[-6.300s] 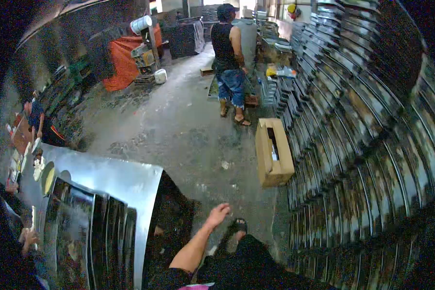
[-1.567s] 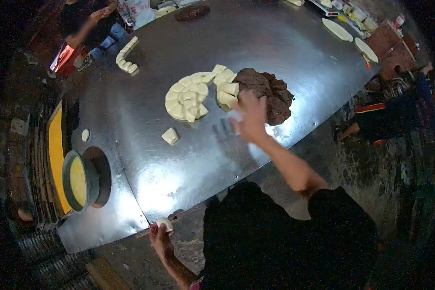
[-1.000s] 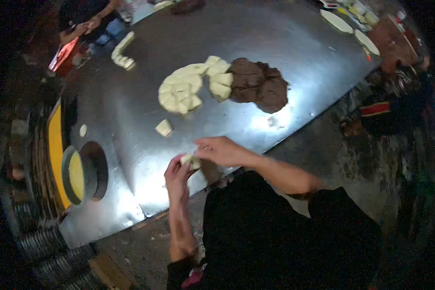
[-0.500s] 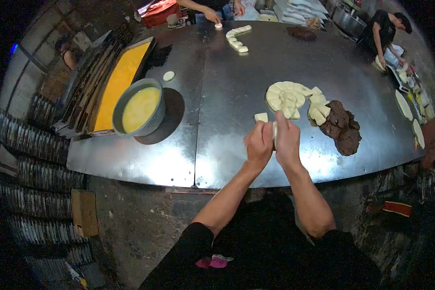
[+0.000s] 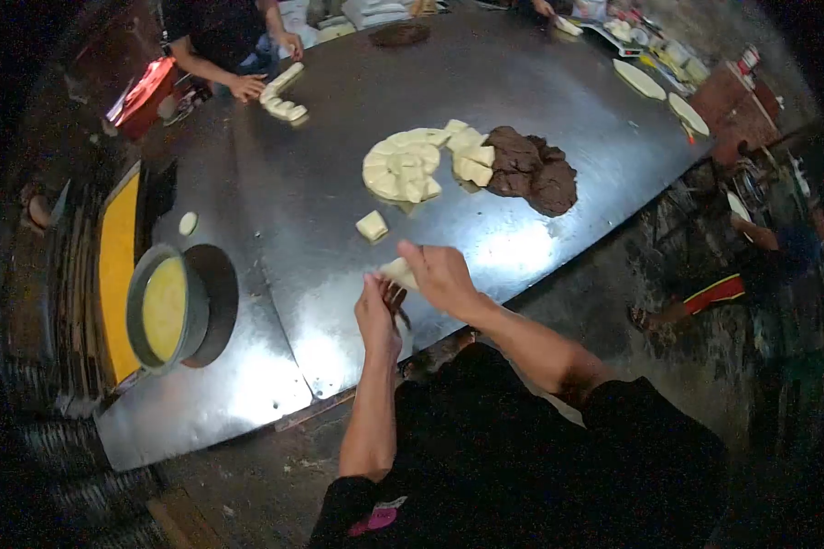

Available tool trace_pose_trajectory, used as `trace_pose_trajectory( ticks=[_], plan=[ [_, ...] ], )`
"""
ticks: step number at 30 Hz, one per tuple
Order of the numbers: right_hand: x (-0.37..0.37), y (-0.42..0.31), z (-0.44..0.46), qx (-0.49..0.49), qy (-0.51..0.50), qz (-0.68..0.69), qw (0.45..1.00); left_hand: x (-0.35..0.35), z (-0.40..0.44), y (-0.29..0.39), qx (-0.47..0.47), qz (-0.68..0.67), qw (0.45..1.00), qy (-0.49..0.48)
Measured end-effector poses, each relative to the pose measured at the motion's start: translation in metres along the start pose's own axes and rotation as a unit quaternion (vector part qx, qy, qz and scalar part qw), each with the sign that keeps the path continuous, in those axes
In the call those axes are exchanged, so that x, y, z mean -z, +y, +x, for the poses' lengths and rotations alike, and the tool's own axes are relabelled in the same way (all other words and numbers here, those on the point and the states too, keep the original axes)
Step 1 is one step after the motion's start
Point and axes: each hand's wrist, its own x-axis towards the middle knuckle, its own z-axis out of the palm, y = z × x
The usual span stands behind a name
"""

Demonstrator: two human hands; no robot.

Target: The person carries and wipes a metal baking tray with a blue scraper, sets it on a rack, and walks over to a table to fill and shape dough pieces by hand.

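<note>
A small piece of pale dough (image 5: 399, 272) is held between my two hands above the near edge of the metal table. My left hand (image 5: 376, 316) grips its left side, the thumb pointing up. My right hand (image 5: 441, 280) closes over it from the right, hiding part of it. Just beyond my hands lies a single cut dough piece (image 5: 372, 226). Farther off is a coiled pile of dough pieces (image 5: 403, 169), with more dough pieces (image 5: 472, 160) beside it. These touch a dark brown mass (image 5: 536, 174) on their right.
A grey bowl of yellow liquid (image 5: 165, 311) stands at the left, near a yellow-filled tray (image 5: 119, 265) and a small dough disc (image 5: 188, 223). Across the metal table (image 5: 320, 274), a co-worker's hand (image 5: 246, 88) is by a dough row (image 5: 282, 96). Flat dough ovals (image 5: 639, 80) lie at far right.
My view has turned to the right, so the table appears tilted. My hands were pressed palm to palm around the dough; now they are partly apart, with more of the dough showing.
</note>
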Motion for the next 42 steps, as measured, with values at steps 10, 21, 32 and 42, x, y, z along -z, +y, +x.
trace_pose_trajectory(
  ticks=[10,21,32,42],
  plan=[
    [0.086,0.172,0.013,-0.081,0.069,-0.129,0.986,0.003,0.019,0.005,0.072,0.279,0.953,-0.096],
    [0.17,0.311,0.099,0.013,-0.091,-0.458,0.884,-0.065,0.026,-0.01,0.066,0.099,0.991,-0.065],
    [0.154,0.166,0.058,-0.193,-0.087,0.432,0.877,-0.071,0.039,-0.031,0.064,0.154,0.986,-0.007],
    [0.006,0.013,0.017,0.228,-0.02,0.014,0.973,-0.022,0.017,0.008,-0.016,-0.013,0.999,0.037]
  ],
)
